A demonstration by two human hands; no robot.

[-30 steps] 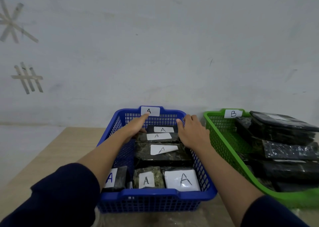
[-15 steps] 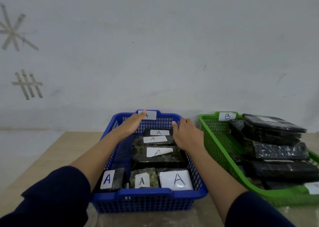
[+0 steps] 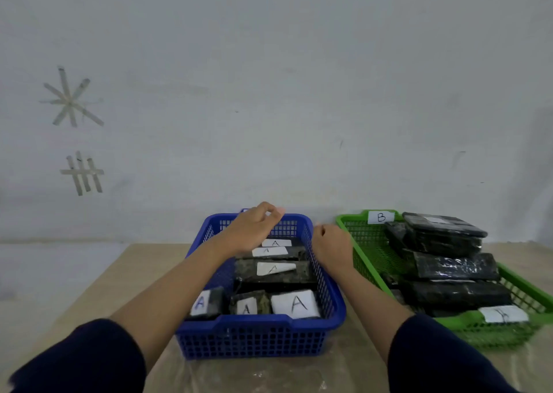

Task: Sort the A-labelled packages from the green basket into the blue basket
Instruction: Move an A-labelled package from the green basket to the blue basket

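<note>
A-labelled packages [image 3: 294,303] fill the blue basket [image 3: 260,330]; both loosely curled hands [image 3: 253,228] hover empty above it.

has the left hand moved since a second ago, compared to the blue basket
Yes. The left hand has risen off the packages and now hovers near the blue basket far rim, fingers loosely curled, holding nothing.

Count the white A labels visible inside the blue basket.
6. Three along the near wall: left, middle, large right one. Three stacked toward the back. The left hand may hide others.
</note>
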